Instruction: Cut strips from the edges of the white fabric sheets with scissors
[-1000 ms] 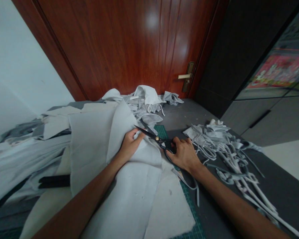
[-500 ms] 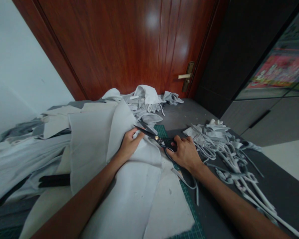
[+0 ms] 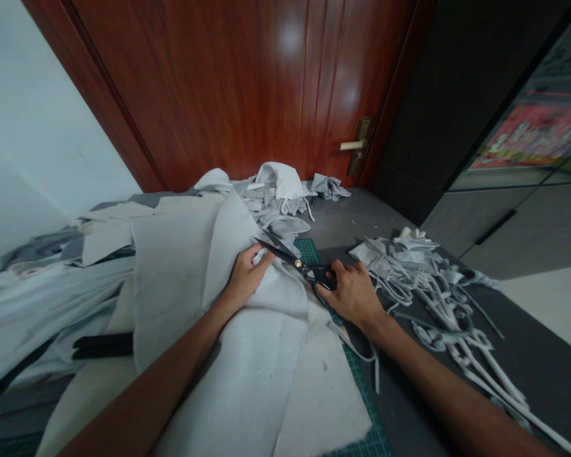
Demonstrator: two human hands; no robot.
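My right hand grips the handles of black scissors, whose blades are parted and point to the upper left. White fabric spreads folded across the middle, and my left hand pinches its upper part near the blade tips. One blade passes close above my left fingers. Under the fabric lie a cream piece with a frayed lower edge and a green cutting mat. A narrow grey strip curls below my right hand.
Fabric scraps are heaped at the back by a brown door. Cut strips lie tangled at the right on the dark table. Layered cloth and a black object are at the left.
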